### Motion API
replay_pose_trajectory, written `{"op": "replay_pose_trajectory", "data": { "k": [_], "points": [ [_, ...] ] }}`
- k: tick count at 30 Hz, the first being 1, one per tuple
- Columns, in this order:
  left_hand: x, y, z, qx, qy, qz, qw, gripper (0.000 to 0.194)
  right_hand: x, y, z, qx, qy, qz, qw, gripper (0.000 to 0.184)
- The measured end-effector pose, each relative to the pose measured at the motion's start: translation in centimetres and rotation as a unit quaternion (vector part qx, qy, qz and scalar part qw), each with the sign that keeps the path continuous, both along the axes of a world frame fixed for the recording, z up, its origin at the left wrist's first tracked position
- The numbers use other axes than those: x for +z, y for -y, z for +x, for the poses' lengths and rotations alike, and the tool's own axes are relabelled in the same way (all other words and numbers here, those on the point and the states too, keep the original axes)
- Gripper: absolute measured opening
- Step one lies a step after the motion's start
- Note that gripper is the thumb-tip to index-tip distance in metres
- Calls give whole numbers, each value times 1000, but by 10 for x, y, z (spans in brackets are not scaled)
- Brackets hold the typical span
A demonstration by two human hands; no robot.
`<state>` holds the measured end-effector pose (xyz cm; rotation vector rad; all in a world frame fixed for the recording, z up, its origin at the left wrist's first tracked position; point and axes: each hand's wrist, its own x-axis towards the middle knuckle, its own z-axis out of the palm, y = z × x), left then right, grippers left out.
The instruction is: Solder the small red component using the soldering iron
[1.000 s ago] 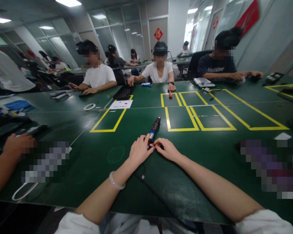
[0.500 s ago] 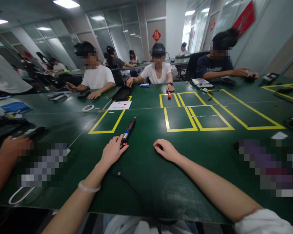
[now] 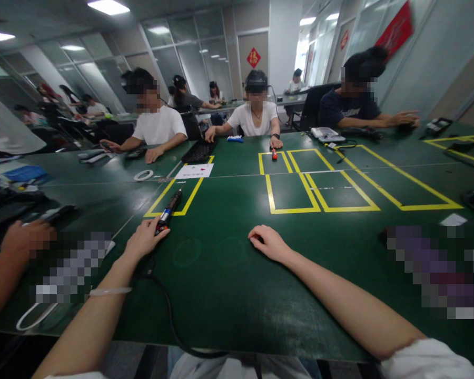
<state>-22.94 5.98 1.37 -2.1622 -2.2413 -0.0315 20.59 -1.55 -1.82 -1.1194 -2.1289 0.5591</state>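
Observation:
My left hand (image 3: pixel 145 238) is closed around the rear of a black electric screwdriver (image 3: pixel 169 210) with a blue and silver band. The tool lies low over the green table, its thin tip pointing away from me into the yellow taped rectangle (image 3: pixel 180 213) on the left. A black cable (image 3: pixel 169 305) runs from below that hand toward the table's front edge. My right hand (image 3: pixel 272 243) rests on the table with its fingers curled in, and nothing shows in it.
Yellow taped rectangles (image 3: pixel 295 211) mark the table ahead. Beyond the left one lie a white paper sheet (image 3: pixel 194 170) and a black tray (image 3: pixel 198 151). Across from me, a person's hand (image 3: pixel 275 142) is at a small red tool (image 3: pixel 274 154). At far left is another person's hand (image 3: pixel 21 239).
My left hand has moved left with the electric screwdriver, whose tip now lies inside the left taped rectangle. The cable shifted with it. My right hand has stayed in place.

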Motion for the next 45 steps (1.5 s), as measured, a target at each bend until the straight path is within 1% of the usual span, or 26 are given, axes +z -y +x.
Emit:
{"op": "replay_pose_trajectory", "data": {
  "k": [2,5,7,9,11,13,15,17,18,19,20,21,23,25,26,27,29,31,33,35,37,41,45],
  "points": [
    [2,2,-1,-2,-15,18,1000,71,-1,0,0,-2,1,0,1000,10],
    [7,10,7,-11,-53,70,996,64,-2,-2,-1,-2,6,3,1000,9],
    [10,16,16,-11,-73,85,994,55,-2,-2,-1,-2,8,6,1000,9],
    [14,20,25,-1,-88,86,992,49,-2,-2,-1,-2,10,6,1000,9],
    [21,21,36,12,-96,98,990,47,-1,-2,-2,-2,10,4,1000,9],
    [29,21,51,19,-80,114,990,46,0,-2,-2,-3,11,2,1000,9],
    [38,22,73,9,-19,112,993,42,0,-2,-2,-4,13,1,1000,9],
    [45,26,103,-34,85,86,992,37,0,-2,-2,-3,15,1,1000,8],
    [47,29,120,-84,146,61,984,34,0,-2,-2,-2,15,1,1000,8],
    [49,32,138,-135,205,36,969,32,0,-1,-2,-3,14,-1,1000,8],
    [49,37,155,-169,250,15,953,31,0,-1,-2,-4,9,-4,1000,8],
    [47,41,172,-199,285,-10,938,31,0,0,-2,-5,-1,-11,1000,9],
    [39,48,202,-248,332,-57,908,31,0,1,-2,-1,-33,-27,999,19],
    [28,53,223,-275,371,-110,880,31,0,3,-2,11,-64,-40,997,30],
    [21,54,231,-281,396,-138,863,31,0,3,-2,18,-72,-43,996,32],
    [15,54,236,-282,424,-167,844,33,1,3,-2,24,-73,-43,996,31],
    [6,55,241,-275,482,-219,802,38,1,3,-2,36,-62,-38,997,24],
    [1,55,241,-266,528,-257,764,41,2,3,-3,52,-48,-31,997,17],
    [0,56,239,-264,556,-276,738,43,3,3,-3,68,-43,-28,996,17],
    [0,56,236,-268,573,-282,721,44,3,2,-3,76,-48,-34,995,16],
    [-1,57,235,-266,578,-275,721,45,1,2,-3,73,-60,-47,994,13],
    [-3,58,235,-258,577,-236,738,44,-3,0,-3,52,-85,-68,993,10],
    [-3,58,236,-251,583,-234,736,40,-5,-1,-2,50,-99,-79,991,12]
  ]
}}
